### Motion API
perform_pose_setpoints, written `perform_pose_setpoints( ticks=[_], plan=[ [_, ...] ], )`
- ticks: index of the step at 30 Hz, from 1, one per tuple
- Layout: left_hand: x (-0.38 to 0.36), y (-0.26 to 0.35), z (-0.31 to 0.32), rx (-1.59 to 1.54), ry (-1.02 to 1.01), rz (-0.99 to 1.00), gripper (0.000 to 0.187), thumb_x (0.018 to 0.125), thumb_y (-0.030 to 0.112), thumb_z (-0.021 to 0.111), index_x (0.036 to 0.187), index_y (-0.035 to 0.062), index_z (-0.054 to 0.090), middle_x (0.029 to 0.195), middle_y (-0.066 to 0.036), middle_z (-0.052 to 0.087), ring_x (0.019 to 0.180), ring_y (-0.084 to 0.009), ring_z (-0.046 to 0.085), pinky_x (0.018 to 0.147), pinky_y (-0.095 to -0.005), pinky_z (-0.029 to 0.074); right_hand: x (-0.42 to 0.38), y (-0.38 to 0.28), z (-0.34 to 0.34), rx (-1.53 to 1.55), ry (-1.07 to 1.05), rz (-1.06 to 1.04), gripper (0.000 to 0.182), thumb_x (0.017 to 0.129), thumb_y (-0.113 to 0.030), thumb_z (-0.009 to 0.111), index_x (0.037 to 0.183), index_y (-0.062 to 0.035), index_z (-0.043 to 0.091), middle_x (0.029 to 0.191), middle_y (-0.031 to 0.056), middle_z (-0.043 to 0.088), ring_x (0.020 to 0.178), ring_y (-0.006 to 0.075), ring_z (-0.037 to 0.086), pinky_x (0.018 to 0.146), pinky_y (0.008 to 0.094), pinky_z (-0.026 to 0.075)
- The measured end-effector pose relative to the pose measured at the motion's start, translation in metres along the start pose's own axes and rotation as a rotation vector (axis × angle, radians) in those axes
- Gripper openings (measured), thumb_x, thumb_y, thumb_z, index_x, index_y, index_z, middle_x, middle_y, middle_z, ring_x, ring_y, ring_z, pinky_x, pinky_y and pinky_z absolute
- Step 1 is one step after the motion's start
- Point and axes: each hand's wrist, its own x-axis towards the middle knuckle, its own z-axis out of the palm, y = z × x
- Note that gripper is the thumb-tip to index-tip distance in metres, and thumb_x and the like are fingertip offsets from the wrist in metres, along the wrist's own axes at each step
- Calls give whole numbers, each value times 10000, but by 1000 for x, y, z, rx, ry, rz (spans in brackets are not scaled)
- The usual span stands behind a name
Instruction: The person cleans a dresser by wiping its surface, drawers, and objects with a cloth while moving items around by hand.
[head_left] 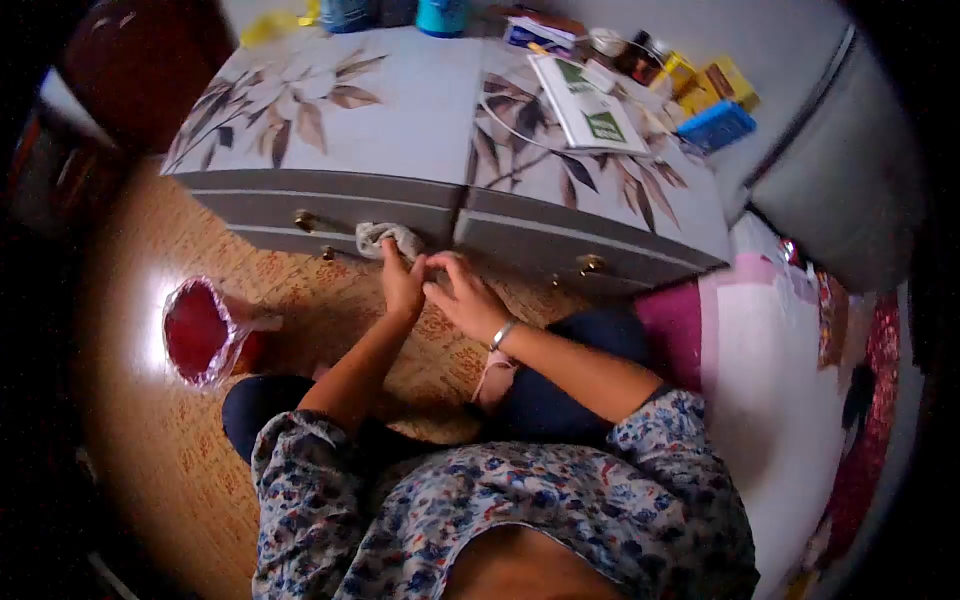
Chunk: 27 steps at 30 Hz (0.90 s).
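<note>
A crumpled whitish cloth [390,240] is bunched in my left hand [403,287], up against the grey drawer front [380,212] of the left cabinet. My right hand [468,302], with a silver bangle [503,334] at the wrist, reaches in from the right. Its fingers are bent and apart, the tips right beside my left hand, and no object shows in them. Brass knobs [305,220] stick out from the drawer to the left of the cloth. Another knob [590,264] is on the right cabinet's drawer.
A red bin [197,330] with a plastic liner stands on the patterned floor [290,300] at left. On the leaf-print top [420,110] lie a white-and-green booklet [590,105], a blue packet [717,126], yellow boxes [722,85] and bottles. A bed [760,370] borders the right side.
</note>
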Motion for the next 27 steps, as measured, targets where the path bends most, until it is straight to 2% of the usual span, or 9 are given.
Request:
perform_pose_setpoints(
  ticks=[3,9,12,15,16,19,23,25,27],
  plan=[
    [-25,16,26,-244,-360,-42,374,860,116,616,1174,19,437,1043,-139,591,912,-242,568,785,-333,460,1,31,0,209,113,214,533,880,-335,616,1239,-60,333,1191,169,491,1062,298,535,897,404,426],
    [-58,-5,50,-35,-398,178,538,846,77,637,1314,-16,386,1094,-133,583,944,-209,578,780,-309,466,5,79,-13,370,326,577,828,748,-481,727,1322,-5,368,1308,221,421,1201,290,446,981,402,378],
    [-57,12,55,-456,-632,-96,618,853,105,658,1367,3,332,1107,-161,581,973,-210,599,800,-296,492,22,188,-10,412,376,923,643,791,-321,680,1290,9,445,1126,195,577,958,271,618,721,389,526],
    [-61,21,59,-193,-690,-95,590,903,151,623,1400,39,325,1239,-196,516,1102,-257,559,900,-373,478,-1,138,-50,846,370,905,348,887,-236,555,1120,23,537,1162,147,564,1016,236,560,848,439,458],
    [-64,19,63,-174,-663,-118,522,914,141,597,1371,49,361,1216,-183,531,1056,-265,589,864,-386,502,-6,266,-36,730,489,794,257,856,-216,565,1015,-28,639,839,111,639,609,207,620,461,314,506],
    [-52,-10,76,-151,-792,-192,471,928,146,568,1347,42,379,1208,-172,538,1040,-276,598,845,-396,517,-47,283,-73,856,729,899,283,852,-268,588,1070,-88,579,773,16,622,674,142,592,466,244,462],
    [-49,-21,86,-138,-796,-278,406,939,161,553,1301,30,423,1210,-157,545,1010,-267,610,826,-388,522,-98,301,-148,758,1039,991,285,868,-258,570,1086,-75,582,823,31,627,717,158,600,513,273,474],
    [-54,-12,85,-214,-645,-346,314,889,123,569,1183,25,518,1022,-83,615,852,-173,615,690,-312,506,-116,310,-175,701,1151,1036,286,877,-253,561,1094,-69,583,848,39,630,739,167,603,537,287,480],
    [-53,-17,86,-208,-643,-394,308,886,130,574,1171,22,526,1019,-85,617,844,-172,614,687,-314,507,-127,322,-184,658,1191,1081,287,885,-248,552,1102,-62,584,873,47,632,761,175,607,561,301,486]
  ],
)
